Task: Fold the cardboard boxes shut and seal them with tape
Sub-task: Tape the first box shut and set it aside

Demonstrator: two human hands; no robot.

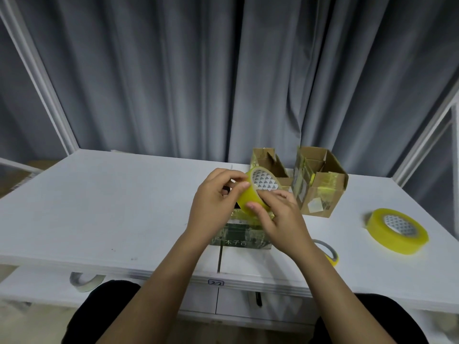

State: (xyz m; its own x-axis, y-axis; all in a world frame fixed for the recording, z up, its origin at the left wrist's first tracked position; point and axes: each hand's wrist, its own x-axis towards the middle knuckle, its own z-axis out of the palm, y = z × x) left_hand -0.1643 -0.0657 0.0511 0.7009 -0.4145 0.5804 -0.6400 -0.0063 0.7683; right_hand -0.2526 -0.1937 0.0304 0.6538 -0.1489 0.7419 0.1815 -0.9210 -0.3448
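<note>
Both hands pinch the yellow tape roll [258, 192]: left hand [213, 207] on its left, right hand [283, 219] near side. Two open cardboard boxes [320, 182] sit just far-right of it.

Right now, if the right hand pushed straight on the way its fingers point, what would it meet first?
The right hand points up-left and already touches the held tape roll; beyond it is the left hand, though depth is unclear.

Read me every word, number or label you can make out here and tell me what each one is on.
"木子吉": green printed box under the hands.
"2-2": small tag on the table's front edge.
Pale sticker on the right cardboard box: too blurred to read.
Tape roll cores: only a triangle pattern, no words.
</note>
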